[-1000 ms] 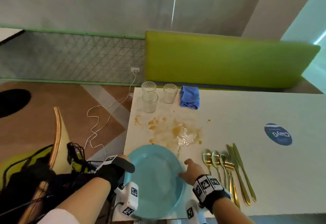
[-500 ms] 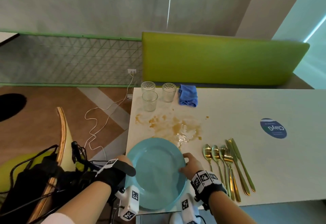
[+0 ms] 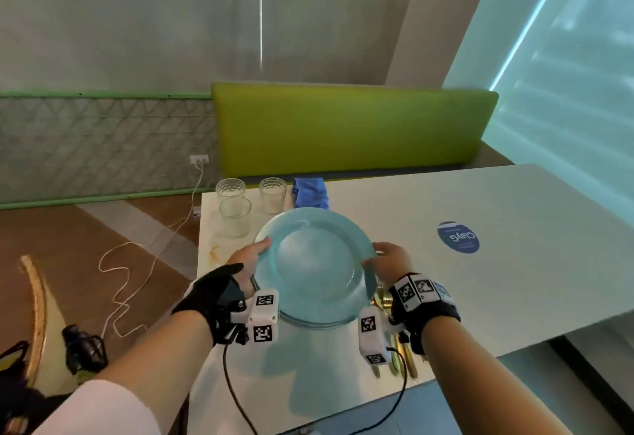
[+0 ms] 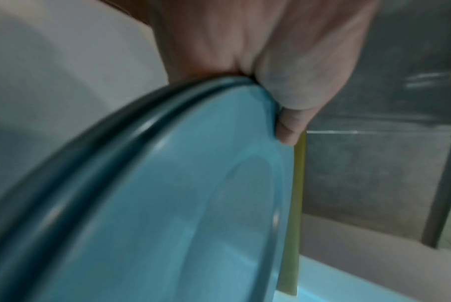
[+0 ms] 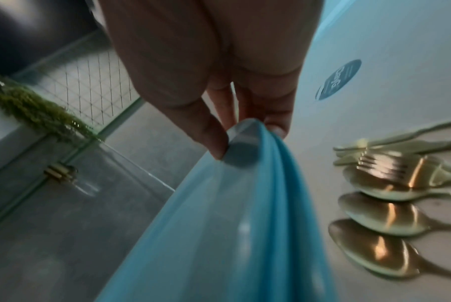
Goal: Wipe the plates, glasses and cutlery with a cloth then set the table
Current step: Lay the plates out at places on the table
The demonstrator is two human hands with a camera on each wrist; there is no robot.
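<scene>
Holding a light blue plate (image 3: 314, 263) above the white desk (image 3: 514, 246), a person grips its rim from both sides. The left hand (image 3: 248, 259) clasps the left edge, thumb on the upper face and fingers (image 4: 291, 124) curled behind the rim. The right hand (image 3: 391, 259) pinches the right edge, thumb on top and fingers (image 5: 276, 122) underneath. The plate tilts with its face toward the viewer. Gold spoons (image 5: 382, 214) and forks (image 5: 390, 165) lie on the desk just beside the right hand. Three glasses (image 3: 235, 217) and a folded blue cloth (image 3: 310, 193) stand at the desk's far left edge, beyond the plate.
</scene>
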